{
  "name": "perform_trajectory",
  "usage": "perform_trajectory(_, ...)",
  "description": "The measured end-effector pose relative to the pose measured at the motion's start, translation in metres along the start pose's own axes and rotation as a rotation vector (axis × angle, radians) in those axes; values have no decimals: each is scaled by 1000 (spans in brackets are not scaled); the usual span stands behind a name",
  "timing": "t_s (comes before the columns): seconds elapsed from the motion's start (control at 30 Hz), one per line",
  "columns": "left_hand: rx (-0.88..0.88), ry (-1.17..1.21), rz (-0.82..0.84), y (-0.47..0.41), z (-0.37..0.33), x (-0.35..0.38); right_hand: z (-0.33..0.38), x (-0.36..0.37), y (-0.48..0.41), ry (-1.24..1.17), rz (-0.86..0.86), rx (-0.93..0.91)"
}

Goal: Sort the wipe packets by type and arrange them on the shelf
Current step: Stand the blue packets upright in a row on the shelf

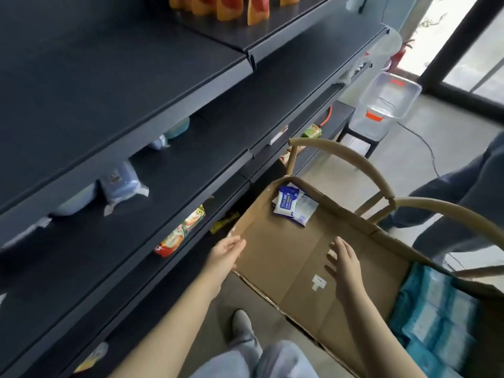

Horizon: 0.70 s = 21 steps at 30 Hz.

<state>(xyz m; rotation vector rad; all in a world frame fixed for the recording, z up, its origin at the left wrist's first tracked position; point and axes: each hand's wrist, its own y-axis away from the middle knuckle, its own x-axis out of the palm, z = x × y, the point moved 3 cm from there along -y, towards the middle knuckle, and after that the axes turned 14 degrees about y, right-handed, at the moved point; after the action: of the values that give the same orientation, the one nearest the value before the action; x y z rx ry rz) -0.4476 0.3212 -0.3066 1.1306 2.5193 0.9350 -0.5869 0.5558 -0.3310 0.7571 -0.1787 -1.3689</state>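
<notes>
The wall of the brown corrugated cardboard box (272, 268) is touched by the left hand (226, 255), grip slack; the right hand (344, 266) is held inside, fingers splayed, grip empty.

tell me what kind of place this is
Likely a small shop or mock store aisle: long dark display shelves, orange pouches lined up on top, and a cardboard box holding wipe packets.

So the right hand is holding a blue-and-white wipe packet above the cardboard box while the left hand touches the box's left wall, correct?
No. The right hand holds nothing: the head view shows it open above the cardboard box, with the blue-and-white wipe packets lying in the far corner. The left hand does touch the box's left wall.
</notes>
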Motion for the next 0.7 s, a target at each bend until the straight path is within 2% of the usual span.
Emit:
perform_trajectory(0.2,-154,-97,-31,-88,33,35,-45,6,-83,45,29,189)
perform_trajectory(0.43,-296,-176,-34,-214,86,87,-105,35,-196,107,87,291)
perform_trajectory(0.7,-364,32,-136,-344,113,157,-115,73,-322,130,82,307)
